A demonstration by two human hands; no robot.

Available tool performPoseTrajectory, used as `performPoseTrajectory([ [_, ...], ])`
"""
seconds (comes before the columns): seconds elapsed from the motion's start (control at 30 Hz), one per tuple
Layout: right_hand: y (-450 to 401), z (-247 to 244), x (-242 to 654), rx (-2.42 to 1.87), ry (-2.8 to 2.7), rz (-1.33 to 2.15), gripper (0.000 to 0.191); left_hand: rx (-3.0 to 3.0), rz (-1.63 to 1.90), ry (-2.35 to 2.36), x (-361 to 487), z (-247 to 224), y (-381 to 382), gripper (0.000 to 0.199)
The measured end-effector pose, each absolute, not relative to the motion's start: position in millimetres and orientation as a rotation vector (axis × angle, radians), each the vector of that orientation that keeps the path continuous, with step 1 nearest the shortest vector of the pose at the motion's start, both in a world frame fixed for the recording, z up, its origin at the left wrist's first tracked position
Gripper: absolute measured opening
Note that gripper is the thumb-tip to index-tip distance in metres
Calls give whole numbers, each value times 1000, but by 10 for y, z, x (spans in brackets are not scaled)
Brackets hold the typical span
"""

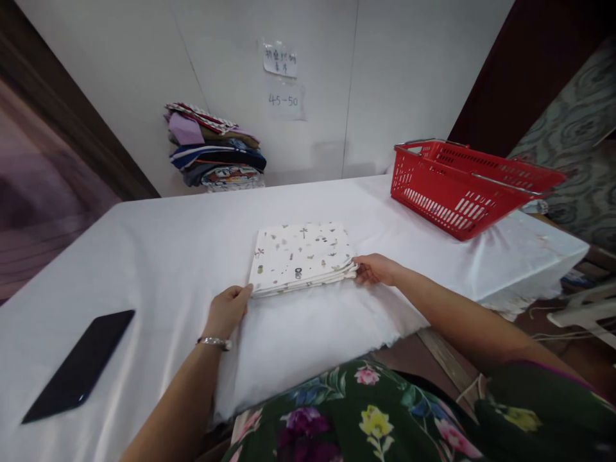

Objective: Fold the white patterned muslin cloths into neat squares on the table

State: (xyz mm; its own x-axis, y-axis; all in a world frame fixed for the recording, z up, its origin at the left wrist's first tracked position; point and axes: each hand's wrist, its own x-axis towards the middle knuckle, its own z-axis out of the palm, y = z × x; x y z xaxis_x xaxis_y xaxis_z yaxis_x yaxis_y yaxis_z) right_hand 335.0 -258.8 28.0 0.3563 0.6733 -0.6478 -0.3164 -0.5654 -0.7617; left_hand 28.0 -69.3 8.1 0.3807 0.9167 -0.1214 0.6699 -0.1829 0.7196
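Observation:
A folded white cloth (301, 256) with small printed figures lies flat in front of me on the white-covered table. My left hand (228, 310), with a bracelet at the wrist, pinches its near left corner between thumb and fingers. At the near right corner, my right hand (378, 269) grips the stacked layers, thumb on top and fingers curled below. Several folded layers show along the near edge.
A red basket (447, 186) with metal handles stands at the back right of the table (183, 256). A stack of folded fabrics (216, 151) is at the back left, by the wall. A dark flat tablet-like object (79, 366) lies at the left.

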Motion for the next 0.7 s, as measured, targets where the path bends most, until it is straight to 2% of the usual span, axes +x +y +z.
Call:
performPoseTrajectory([
  [0.17,-2502,253,3390,-1668,-241,1477,22,1932,442,1358,278,98,-701,41],
  [0.4,-2542,413,3309,-1634,-431,1306,13,1913,426,1352,279,118,-721,41],
  [0.57,-2642,294,3323,-1788,-419,1260,4,1953,377,1344,314,134,-764,39],
  [0.7,-2716,201,3294,-1751,-464,1210,12,1979,359,1355,318,124,-768,39],
])
